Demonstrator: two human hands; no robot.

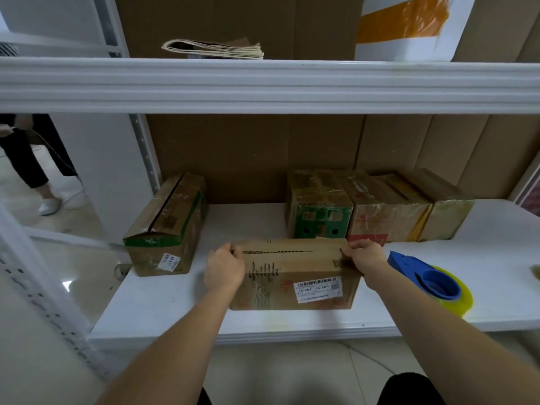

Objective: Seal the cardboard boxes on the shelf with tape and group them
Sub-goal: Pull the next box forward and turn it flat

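A brown cardboard box (295,276) with a white barcode label stands near the front of the white shelf (181,305). My left hand (223,267) grips its top left end and my right hand (365,255) grips its top right corner. Behind it, a row of several taped boxes (374,206) stands together at the back right. A single box with green edges (166,226) lies apart at the left, its top seam showing a dark gap. A blue tape dispenser with a yellowish tape roll (432,282) lies on the shelf just right of my right hand.
An upper shelf beam (263,86) crosses above, carrying folded paper bags (216,49) and a white and orange package (409,24). Cardboard sheets line the back wall. Another person's legs (38,171) stand on the floor at the left. A small object peeks in at the right edge.
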